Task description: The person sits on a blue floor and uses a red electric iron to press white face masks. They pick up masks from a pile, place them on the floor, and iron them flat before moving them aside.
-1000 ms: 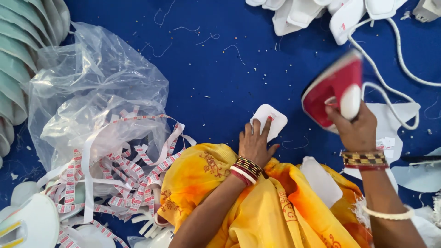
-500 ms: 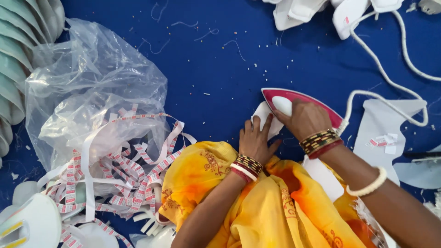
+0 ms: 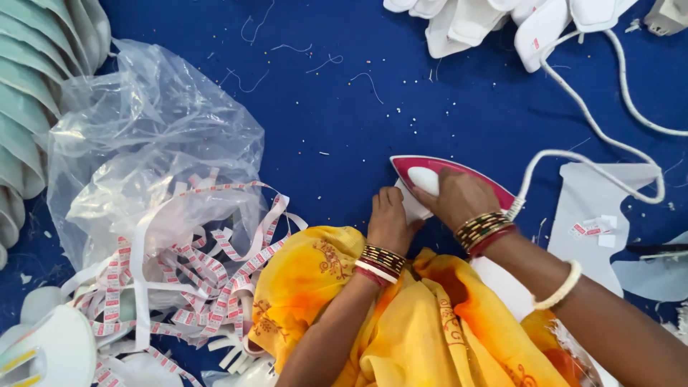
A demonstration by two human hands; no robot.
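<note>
Right hand (image 3: pixel 459 197) grasps the white handle of a pink-edged pointed clothes iron (image 3: pixel 453 183). Left hand (image 3: pixel 390 222), fingers flat and unclenched, pins a white fabric piece (image 3: pixel 412 208) on blue felt-like cloth (image 3: pixel 344 107).

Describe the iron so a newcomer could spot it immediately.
On the blue cloth surface, look right of centre, just above the yellow fabric. There the right hand presses a clothes iron. It alone is pink-edged, pointed, and trails a white cord.

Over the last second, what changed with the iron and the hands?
The right hand brought the pink iron down from the raised position at the right onto the white piece, which the left hand kept pinned. The plastic bag and label strips stayed put.
</note>
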